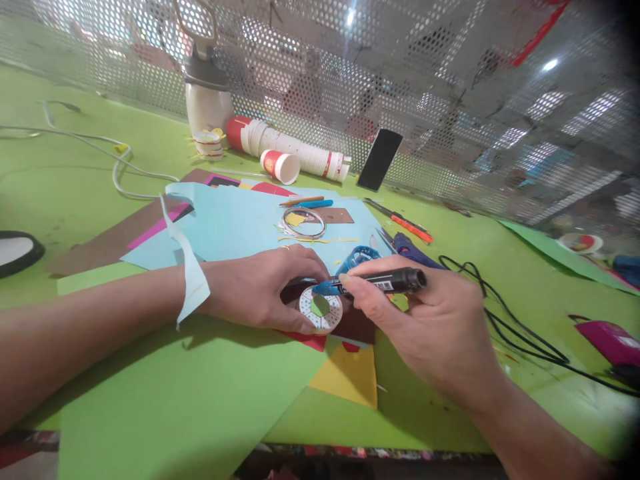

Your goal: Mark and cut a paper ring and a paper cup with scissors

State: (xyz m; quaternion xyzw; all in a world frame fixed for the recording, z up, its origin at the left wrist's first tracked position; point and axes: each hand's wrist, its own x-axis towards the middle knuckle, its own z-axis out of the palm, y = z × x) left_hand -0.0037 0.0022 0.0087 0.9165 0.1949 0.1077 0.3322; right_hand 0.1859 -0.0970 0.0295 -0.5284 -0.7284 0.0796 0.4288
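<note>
Between the thumb and fingers of my left hand (273, 290) is a small white disc (306, 308) with blue dots, dark dividing lines and a green hexagon (320, 305) in its middle. My right hand (430, 327) grips a black marker (395, 281) with a blue tip end, which meets the disc's upper edge. A strip of pale blue paper (193, 283) hangs over my left wrist. Under my hands lie green paper (190, 393), yellow paper (350, 377) and dark brown paper (357, 325). Just beyond my fingers stands a blue roll of tape (363, 257).
Light blue sheets (235, 220) hold a tape ring (303, 223) and pencils (315, 203). Behind are stacked paper cups (300, 150), a spray bottle (207, 100) and a leaning phone (380, 160) by a perforated metal screen. A black cable (520, 340) crosses the right side.
</note>
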